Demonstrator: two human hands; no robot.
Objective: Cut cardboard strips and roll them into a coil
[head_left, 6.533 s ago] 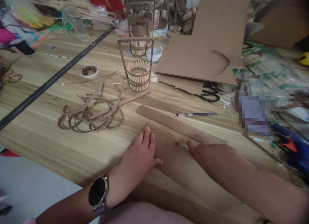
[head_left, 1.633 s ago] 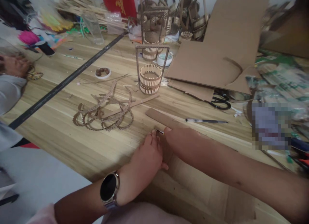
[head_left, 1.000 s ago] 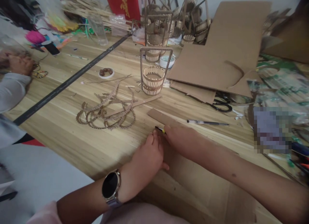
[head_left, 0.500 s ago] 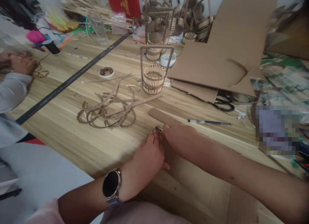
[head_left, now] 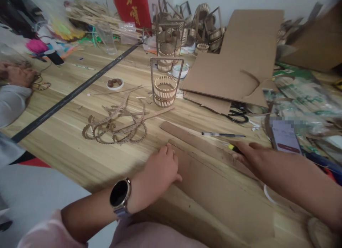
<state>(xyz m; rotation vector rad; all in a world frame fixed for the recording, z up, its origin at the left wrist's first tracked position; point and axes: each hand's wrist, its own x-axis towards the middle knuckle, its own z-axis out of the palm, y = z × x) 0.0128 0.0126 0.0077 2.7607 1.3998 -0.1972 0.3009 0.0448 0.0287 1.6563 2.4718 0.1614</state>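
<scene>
Cardboard (head_left: 213,191) runs lengthwise rightward from our flat left hand (head_left: 160,169), resting on its end; our right hand (head_left: 252,158), beyond its far edge, grips a cutter (head_left: 234,148).

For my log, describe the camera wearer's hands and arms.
The left hand is ungloved; its wrist wears a round black-faced watch with a gold-toned rim and purplish strap; a pink sleeve sits higher up. The right hand is ungloved, no watch or sleeve showing.
</scene>
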